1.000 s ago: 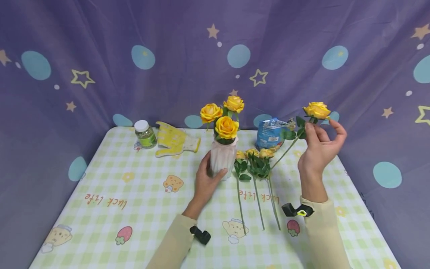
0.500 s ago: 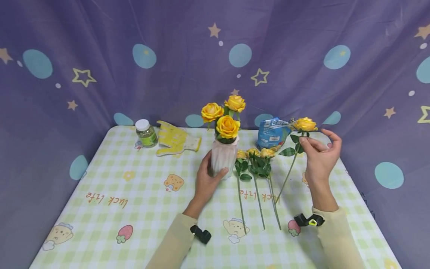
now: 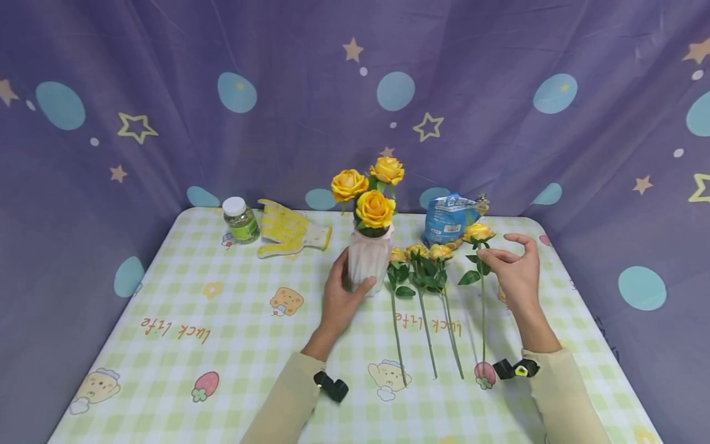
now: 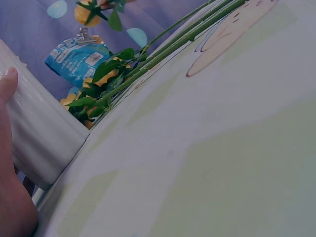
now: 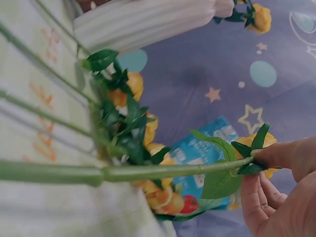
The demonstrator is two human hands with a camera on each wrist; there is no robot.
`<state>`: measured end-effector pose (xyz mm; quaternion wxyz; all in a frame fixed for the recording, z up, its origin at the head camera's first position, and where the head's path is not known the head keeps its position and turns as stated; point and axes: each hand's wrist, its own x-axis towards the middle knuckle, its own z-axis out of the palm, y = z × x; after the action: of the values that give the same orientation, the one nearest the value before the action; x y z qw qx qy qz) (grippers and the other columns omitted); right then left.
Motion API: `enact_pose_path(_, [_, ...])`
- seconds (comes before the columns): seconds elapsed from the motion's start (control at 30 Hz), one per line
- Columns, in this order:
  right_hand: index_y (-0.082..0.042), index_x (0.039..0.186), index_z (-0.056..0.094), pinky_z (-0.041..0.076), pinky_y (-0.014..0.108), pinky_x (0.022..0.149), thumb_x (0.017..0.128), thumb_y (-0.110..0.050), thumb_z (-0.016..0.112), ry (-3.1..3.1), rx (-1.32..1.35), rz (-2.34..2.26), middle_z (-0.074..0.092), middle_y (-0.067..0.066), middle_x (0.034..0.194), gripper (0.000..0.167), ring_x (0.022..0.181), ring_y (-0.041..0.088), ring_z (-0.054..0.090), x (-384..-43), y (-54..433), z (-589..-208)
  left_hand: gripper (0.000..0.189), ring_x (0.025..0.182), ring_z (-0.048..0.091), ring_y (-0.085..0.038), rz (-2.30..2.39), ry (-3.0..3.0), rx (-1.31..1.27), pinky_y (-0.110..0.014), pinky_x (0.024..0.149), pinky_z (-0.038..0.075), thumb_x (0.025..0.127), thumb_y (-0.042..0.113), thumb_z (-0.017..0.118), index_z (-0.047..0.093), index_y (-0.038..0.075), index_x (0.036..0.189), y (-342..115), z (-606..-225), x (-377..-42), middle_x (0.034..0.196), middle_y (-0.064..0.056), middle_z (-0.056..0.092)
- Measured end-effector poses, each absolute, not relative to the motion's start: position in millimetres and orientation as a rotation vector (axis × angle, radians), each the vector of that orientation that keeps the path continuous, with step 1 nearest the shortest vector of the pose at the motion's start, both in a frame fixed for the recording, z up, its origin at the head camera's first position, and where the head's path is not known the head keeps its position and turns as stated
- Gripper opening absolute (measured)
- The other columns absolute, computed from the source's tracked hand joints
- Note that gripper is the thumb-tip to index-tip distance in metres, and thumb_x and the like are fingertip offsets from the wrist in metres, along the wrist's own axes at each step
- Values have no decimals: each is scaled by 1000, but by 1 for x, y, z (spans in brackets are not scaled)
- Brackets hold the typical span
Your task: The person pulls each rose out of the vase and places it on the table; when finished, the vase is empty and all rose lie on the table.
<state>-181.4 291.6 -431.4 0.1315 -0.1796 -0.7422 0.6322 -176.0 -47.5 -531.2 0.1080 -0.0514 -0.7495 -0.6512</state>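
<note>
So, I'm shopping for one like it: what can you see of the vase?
The vase is white, pinkish toward its rim, with vertical ribs and a slight sheen, perhaps ceramic. It stands upright on the cloth. Three yellow roses rise from its mouth. The left hand grips its side.

Roses (image 3: 375,208) yellow, leaves (image 3: 469,277) green; vase (image 3: 367,256) pinkish-white; tablecloth (image 3: 249,345) green-and-white checked; curtain (image 3: 310,135) purple, star-patterned.

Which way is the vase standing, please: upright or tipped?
Upright: the vase stands base-down on the table, three roses above its mouth, the left hand gripping its side.
</note>
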Motion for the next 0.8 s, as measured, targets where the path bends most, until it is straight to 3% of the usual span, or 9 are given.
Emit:
enact_pose_path(0.07, [-28, 133, 48, 44, 20, 50, 97, -10, 87, -2193, -533, 1832, 77, -19, 78, 56, 74, 3, 75, -183, 294, -437, 86, 151, 53, -35, -1921, -2203, -149, -57, 125, 39, 96, 17, 89, 44, 9, 169, -48, -531, -176, 166, -16, 53])
enact_pose_path(0.13, [-28, 130, 48, 41, 21, 47, 97, -10, 86, -2208, -542, 1838, 77, -20, 77, 54, 72, 3, 74, -185, 295, -442, 86, 151, 52, -35, -1924, -2204, -145, -57, 126, 38, 96, 17, 89, 44, 9, 169, -47, -532, -176, 166, -15, 53])
enact_pose_path(0.2, [-28, 128, 47, 44, 19, 49, 97, -8, 86, -2205, -546, 1859, 77, -20, 76, 54, 71, 3, 74, -188, 296, -449, 86, 152, 52, -34, -1929, -2202, -144, -57, 126, 38, 96, 17, 89, 45, 10, 169, -47, -532, -176, 167, -15, 53])
enact_pose_path(0.3, [-26, 127, 46, 54, 17, 68, 97, -6, 85, -2214, -556, 1872, 76, -20, 74, 53, 73, 0, 74, -192, 298, -459, 85, 151, 52, -34, -1934, -2197, -144, -57, 126, 38, 96, 16, 89, 45, 11, 169, -47, -532, -177, 166, -14, 53])
enact_pose_path(0.37, [-24, 128, 46, 54, 17, 74, 97, -7, 85, -2247, -568, 1858, 76, -21, 73, 53, 74, -2, 74, -194, 299, -466, 85, 151, 53, -34, -1940, -2190, -148, -57, 126, 38, 96, 16, 89, 46, 11, 169, -47, -533, -177, 166, -14, 53])
enact_pose_path(0.6, [-15, 137, 47, 51, 19, 77, 98, -17, 87, -2404, -593, 1731, 78, -18, 81, 56, 79, -2, 72, -196, 300, -483, 85, 151, 52, -35, -1943, -2172, -171, -59, 125, 38, 96, 14, 89, 46, 10, 168, -47, -534, -178, 166, -15, 53])
enact_pose_path(0.8, [-16, 131, 49, 55, 21, 70, 98, -14, 87, -2376, -627, 1794, 78, -16, 81, 51, 75, 2, 74, -198, 302, -497, 85, 151, 52, -35, -1931, -2190, -161, -58, 125, 38, 96, 16, 89, 45, 10, 169, -47, -532, -177, 166, -15, 53])
